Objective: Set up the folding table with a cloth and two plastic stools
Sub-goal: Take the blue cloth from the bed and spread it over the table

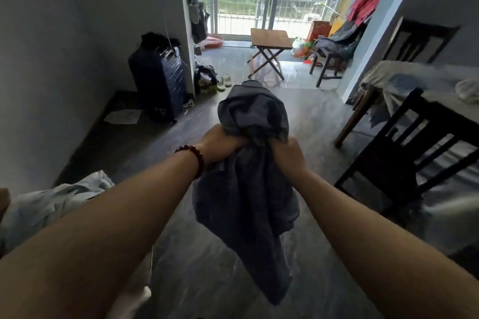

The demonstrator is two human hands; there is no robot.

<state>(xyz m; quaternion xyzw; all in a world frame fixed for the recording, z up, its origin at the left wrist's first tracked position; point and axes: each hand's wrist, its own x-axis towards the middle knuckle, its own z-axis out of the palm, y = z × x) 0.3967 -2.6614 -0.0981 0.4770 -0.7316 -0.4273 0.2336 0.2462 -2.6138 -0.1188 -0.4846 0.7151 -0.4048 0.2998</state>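
Note:
A bunched grey-blue cloth [248, 189] hangs in front of me, held up in the air. My left hand [220, 146], with a dark red bead bracelet on the wrist, grips its upper part from the left. My right hand [286, 154] grips it from the right, close beside the left. Part of the cloth bulges above my fists and the rest dangles below them. Far ahead, by the barred glass door, the small wooden folding table [270, 39] stands unfolded on crossed legs with a bare top. No plastic stools are in view.
A dark suitcase [159, 80] stands at the left wall, with shoes [224, 81] and a bag on the floor beyond it. On the right are a black wooden chair [414, 150] and a covered table [404, 80]. Another chair piled with clothes [337, 44] stands near the door.

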